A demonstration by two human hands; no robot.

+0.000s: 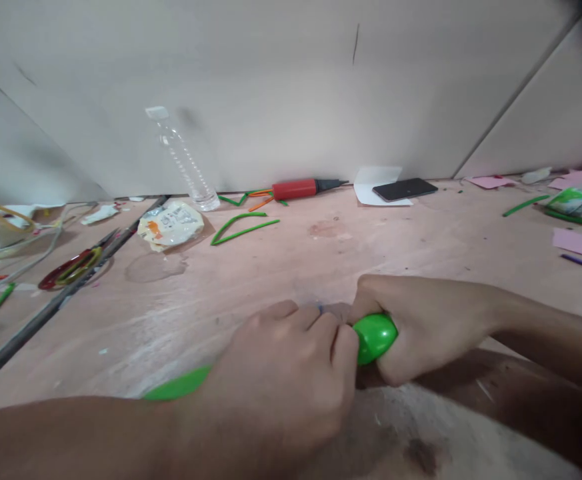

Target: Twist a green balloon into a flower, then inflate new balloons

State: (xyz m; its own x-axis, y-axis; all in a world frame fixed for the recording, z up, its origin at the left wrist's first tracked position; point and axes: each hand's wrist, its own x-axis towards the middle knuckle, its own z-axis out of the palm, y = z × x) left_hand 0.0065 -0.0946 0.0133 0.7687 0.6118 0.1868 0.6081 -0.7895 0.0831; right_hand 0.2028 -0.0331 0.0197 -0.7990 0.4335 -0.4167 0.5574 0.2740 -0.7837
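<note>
A long green balloon runs through both my hands, low over the work surface. My left hand is wrapped round it with the knuckles up, and a flatter green length sticks out behind that wrist. Close beside it, my right hand is closed on the balloon too. Between the two hands a shiny, rounded part of it bulges out. My fingers hide the rest of the balloon, so its ends cannot be made out.
Along the wall are a clear bottle, a tape roll, a red hand pump and a dark phone on white paper. Scissors lie left by a dark strip. Thin green balloons and pink paper are scattered around.
</note>
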